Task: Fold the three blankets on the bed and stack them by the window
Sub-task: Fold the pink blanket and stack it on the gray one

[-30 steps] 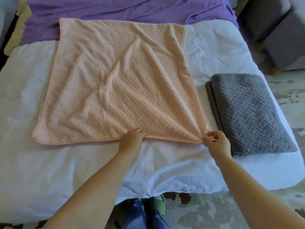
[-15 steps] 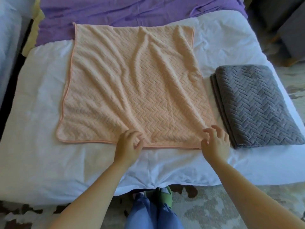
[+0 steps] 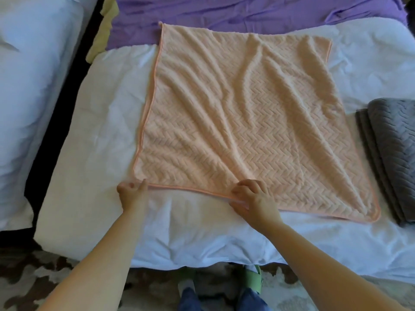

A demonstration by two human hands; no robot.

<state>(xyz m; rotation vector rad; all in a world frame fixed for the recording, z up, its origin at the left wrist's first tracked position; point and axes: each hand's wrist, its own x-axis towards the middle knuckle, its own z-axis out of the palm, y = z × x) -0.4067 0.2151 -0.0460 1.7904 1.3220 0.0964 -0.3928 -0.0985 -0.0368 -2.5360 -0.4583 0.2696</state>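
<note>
A peach blanket (image 3: 247,122) with a herringbone weave lies spread and wrinkled on the white bed (image 3: 101,135). My left hand (image 3: 132,191) pinches its near left corner. My right hand (image 3: 253,198) grips the near hem about midway along, fingers curled over the edge. A folded grey blanket (image 3: 390,153) lies on the bed at the right edge of view. A purple blanket (image 3: 224,14) lies rumpled across the far end of the bed.
A second white bed or duvet (image 3: 29,86) stands at the left beyond a dark gap (image 3: 56,122). A yellow-green cloth (image 3: 103,34) shows beside the purple one. Patterned carpet (image 3: 33,281) and my feet are below the bed's near edge.
Both hands have shifted left along the peach blanket's near hem: the left from the middle to the left corner, the right from the right corner to the middle. The view has swung left.
</note>
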